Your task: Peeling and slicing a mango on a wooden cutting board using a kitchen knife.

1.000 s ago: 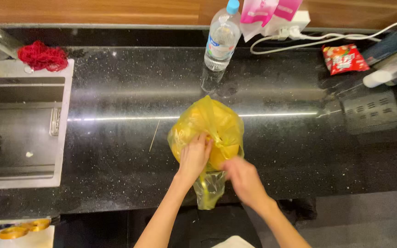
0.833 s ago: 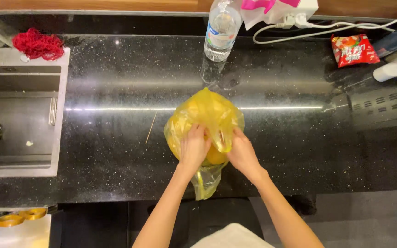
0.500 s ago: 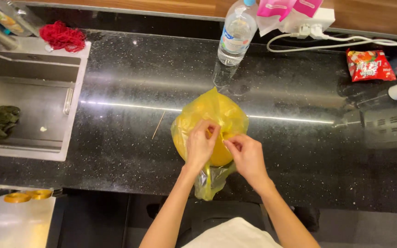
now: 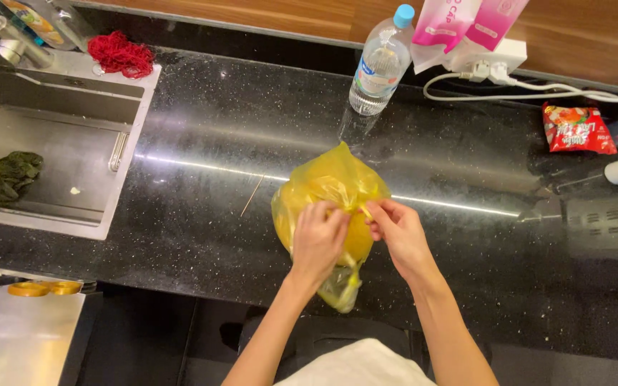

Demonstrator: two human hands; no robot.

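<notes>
Right now both hands pinch the yellow plastic bag point(image 4: 330, 193) on the shiny black desk point(image 4: 202, 150). The left hand point(image 4: 317, 239) grips its crinkly middle, and the right hand point(image 4: 397, 230) holds a thin strip at the top. It looks like tying or untying; a careful tug seems needed. Farther back stand a clear water bottle point(image 4: 380, 64) and a red snack packet point(image 4: 578, 129).

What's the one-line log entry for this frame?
left hand: gripping yellow plastic bag | right hand: pinching bag top | bag: on black counter | nearby: water bottle
</notes>
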